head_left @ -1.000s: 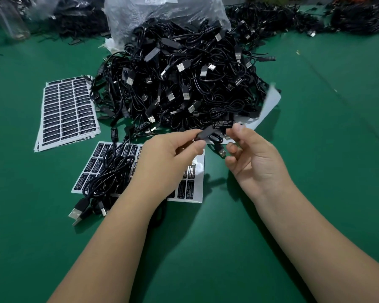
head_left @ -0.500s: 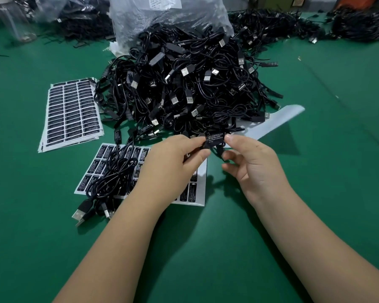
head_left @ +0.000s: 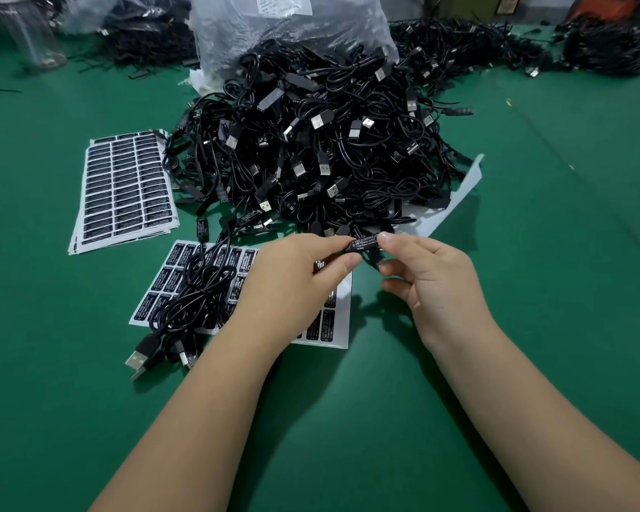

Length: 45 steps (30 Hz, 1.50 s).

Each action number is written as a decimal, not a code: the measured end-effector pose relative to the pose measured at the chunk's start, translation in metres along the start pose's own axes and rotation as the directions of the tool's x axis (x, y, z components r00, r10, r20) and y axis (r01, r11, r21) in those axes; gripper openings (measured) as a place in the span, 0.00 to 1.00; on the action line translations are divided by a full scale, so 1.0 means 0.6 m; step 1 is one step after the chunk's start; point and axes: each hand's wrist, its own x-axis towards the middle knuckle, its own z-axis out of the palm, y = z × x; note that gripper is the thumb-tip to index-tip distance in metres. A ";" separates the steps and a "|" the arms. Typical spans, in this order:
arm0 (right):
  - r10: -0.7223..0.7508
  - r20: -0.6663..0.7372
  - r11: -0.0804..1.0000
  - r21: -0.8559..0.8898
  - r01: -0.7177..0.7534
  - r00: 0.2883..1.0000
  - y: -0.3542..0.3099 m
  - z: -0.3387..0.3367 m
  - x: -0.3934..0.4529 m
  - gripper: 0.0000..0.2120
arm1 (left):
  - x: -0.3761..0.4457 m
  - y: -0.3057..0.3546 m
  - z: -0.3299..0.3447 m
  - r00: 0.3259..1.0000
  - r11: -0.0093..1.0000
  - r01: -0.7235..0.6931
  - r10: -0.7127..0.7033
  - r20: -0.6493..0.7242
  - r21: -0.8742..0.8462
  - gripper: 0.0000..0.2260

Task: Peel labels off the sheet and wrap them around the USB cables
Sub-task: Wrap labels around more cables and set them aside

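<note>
Green table (head_left: 532, 253) fills the view; we note everything else sits on it

Big heap of black USB cables (head_left: 322, 153) at centre back, spilling out of a clear plastic bag (head_left: 274, 35) behind it. More dark cable piles along the far edge, too blurred to sort

Stack of label sheets (head_left: 124, 190) lies left of the heap, just beside its edge. A bare white backing sheet (head_left: 455, 201) pokes out from under the heap's right side, one corner curled up

Nearer us, a part-used label sheet (head_left: 333, 319) lies flat, with a small bundle of cables (head_left: 189, 293) resting across its left half, plugs hanging off the near corner. We see our left forearm covering the sheet's middle

Left hand (head_left: 292, 286) pinches one end of a small black cable block between thumb and forefinger. Right hand (head_left: 436, 279) pinches the other end, forefinger on top, other fingers loosely curled below

The label (head_left: 364, 242) with white print sits on that block, held between both hands just in front of the heap, above the table. Whether it is fully wrapped round we cannot tell
</note>
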 end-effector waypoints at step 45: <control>-0.201 -0.085 0.959 -0.221 0.178 0.976 0.001 0.005 -0.007 0.08 | 0.005 0.014 -0.007 0.960 0.883 0.278 -0.247 0.130 -0.378 0.06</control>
